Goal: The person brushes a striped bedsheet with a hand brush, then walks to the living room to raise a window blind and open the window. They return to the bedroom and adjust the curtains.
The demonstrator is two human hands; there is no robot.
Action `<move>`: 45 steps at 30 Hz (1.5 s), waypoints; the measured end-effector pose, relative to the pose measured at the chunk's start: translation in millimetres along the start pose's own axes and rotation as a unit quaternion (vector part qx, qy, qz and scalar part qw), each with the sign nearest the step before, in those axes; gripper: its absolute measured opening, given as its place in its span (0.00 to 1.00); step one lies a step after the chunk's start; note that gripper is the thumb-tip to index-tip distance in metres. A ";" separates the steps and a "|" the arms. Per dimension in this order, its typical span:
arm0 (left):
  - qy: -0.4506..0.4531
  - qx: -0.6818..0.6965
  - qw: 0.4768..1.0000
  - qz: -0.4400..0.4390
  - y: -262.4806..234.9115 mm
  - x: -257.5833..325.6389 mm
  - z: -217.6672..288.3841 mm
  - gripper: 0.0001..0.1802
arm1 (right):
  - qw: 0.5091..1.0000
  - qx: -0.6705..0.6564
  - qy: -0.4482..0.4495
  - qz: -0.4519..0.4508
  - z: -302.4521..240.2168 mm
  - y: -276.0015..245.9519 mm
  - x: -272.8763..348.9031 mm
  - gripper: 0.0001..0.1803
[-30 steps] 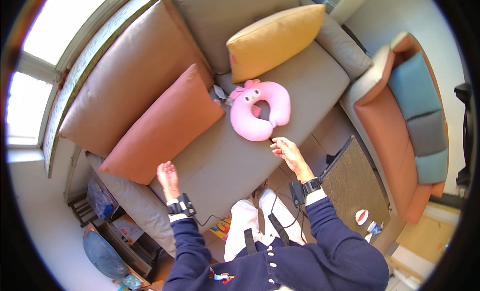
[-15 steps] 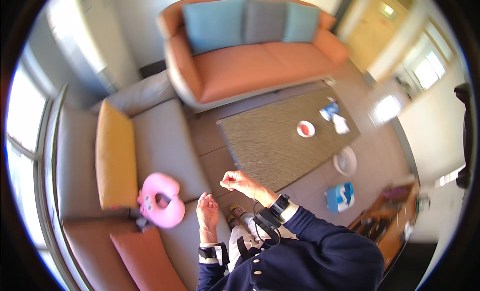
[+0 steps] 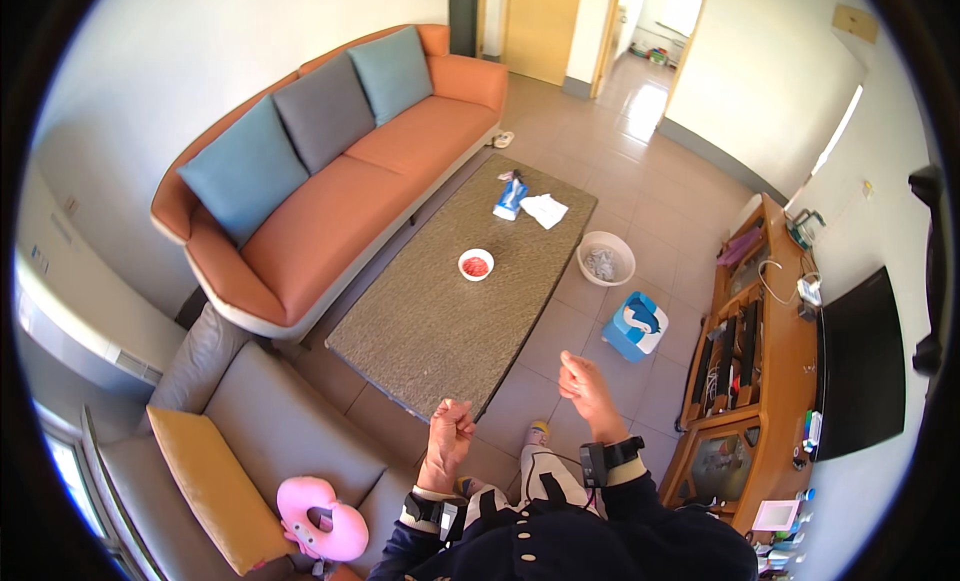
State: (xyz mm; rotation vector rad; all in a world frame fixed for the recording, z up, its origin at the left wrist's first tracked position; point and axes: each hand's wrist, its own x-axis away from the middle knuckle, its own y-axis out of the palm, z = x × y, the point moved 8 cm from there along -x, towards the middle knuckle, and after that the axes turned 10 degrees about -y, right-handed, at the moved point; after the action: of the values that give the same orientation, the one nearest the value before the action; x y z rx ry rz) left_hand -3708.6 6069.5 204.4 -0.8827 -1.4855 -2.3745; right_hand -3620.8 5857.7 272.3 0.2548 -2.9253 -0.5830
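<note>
A living room with an orange sofa (image 3: 390,171); the speckled table (image 3: 440,321) lies just ahead of both empty, loosely curled hands, left hand (image 3: 450,421) nearer, right hand (image 3: 583,376) beside.

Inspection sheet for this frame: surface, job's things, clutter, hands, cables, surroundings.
Surface: stone-top coffee table, mostly bare.
Job's things: nothing held; table corner nearest both hands.
Clutter: white bowl of red bits, blue pouch, white cloth on table; basin, blue-white box on floor.
Hands: left hand fisted, right hand loosely curled, both empty.
Cables: white cable on TV stand.
Surroundings: orange sofa, grey sofa, pink neck pillow.
</note>
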 end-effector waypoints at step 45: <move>-0.251 -0.119 0.959 -0.052 534.6 -550.2 -339.7 0.14 | 0.893 -0.106 -0.183 0.397 -309.2 -657.5 -160.1 0.24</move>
State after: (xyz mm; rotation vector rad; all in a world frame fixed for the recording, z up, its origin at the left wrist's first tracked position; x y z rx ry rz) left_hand -3148.0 5446.0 176.3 -1.6014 -1.4441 -2.5678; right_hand -3320.1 5177.2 279.8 -1.1341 -2.8654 -0.8403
